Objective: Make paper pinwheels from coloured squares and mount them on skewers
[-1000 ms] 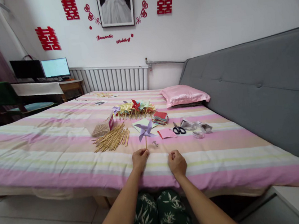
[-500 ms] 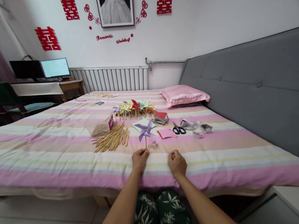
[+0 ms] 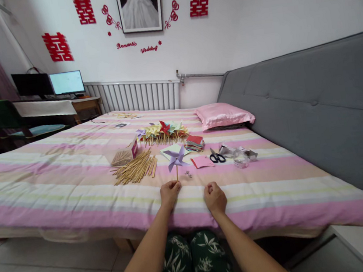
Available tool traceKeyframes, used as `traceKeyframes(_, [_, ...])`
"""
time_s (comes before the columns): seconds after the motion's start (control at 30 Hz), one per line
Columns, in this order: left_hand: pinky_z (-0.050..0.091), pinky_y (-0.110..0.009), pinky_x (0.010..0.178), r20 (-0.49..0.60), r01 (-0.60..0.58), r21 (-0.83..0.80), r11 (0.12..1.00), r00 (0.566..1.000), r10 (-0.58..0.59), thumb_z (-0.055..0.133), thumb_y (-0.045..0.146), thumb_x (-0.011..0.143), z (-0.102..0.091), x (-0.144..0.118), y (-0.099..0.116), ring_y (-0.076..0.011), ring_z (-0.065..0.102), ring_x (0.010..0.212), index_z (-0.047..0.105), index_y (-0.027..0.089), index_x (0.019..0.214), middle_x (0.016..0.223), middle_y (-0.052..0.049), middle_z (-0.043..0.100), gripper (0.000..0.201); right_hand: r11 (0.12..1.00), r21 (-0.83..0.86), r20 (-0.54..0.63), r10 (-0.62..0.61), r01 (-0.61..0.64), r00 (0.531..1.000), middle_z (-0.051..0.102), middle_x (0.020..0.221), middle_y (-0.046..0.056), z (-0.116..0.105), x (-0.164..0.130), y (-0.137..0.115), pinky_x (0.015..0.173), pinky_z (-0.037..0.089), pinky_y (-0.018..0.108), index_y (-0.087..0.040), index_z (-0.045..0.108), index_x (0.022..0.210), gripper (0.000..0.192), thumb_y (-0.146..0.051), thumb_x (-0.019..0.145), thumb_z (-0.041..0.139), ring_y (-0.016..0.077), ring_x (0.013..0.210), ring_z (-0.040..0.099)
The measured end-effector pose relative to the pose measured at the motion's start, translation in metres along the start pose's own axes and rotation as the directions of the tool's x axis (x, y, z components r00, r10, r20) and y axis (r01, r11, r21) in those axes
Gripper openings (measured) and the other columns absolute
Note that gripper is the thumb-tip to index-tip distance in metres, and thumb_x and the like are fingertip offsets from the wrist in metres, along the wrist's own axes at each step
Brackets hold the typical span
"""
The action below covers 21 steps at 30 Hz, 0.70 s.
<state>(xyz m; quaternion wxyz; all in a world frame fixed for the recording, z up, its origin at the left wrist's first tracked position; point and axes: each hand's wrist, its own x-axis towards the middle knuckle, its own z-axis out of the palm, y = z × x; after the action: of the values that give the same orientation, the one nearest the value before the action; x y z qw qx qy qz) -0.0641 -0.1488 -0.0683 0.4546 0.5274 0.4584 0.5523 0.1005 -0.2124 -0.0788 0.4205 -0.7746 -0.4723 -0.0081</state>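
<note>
Between the fingertips of my left hand (image 3: pixel 170 194) is the thin wooden stick of a purple paper pinwheel (image 3: pixel 176 157), held upright with its blades above. My right hand (image 3: pixel 215 197) rests on the bedspread as a loose fist, and nothing shows in it. A few tiny pins (image 3: pixel 188 174) lie just right of the pinwheel stick. Beyond my right hand are a pink paper sheet (image 3: pixel 202 162) and black-handled scissors (image 3: pixel 217 157). Pale paper sheets (image 3: pixel 170 151) lie behind the pinwheel, partly hidden by it.
Left on the striped bedspread (image 3: pixel 86 196) are a heap of wooden sticks (image 3: pixel 135 168) and a clear box (image 3: pixel 122 154). Farther back stand many finished pinwheels (image 3: pixel 161 132), a stack of coloured paper (image 3: pixel 194 142) and a pink pillow (image 3: pixel 223 114). Clear packaging (image 3: pixel 239 157) lies right.
</note>
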Motion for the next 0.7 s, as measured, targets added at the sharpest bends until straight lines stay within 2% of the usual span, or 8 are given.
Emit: traceKeyframes(0.7, [0.037, -0.023, 0.053, 0.001, 0.007, 0.015, 1.0, 1.0, -0.007, 0.067, 0.034, 0.06, 0.0001, -0.002, 0.0038, -0.013, 0.051, 0.054, 0.069, 0.012, 0.066, 0.055, -0.002, 0.061, 0.023, 1.0, 0.002, 0.002, 0.001, -0.001, 1.0, 0.062, 0.069, 0.0, -0.0003, 0.0, 0.0002, 0.056, 0.025, 0.023, -0.018, 0.058, 0.079, 0.012, -0.023, 0.08, 0.047, 0.0123, 0.059, 0.05])
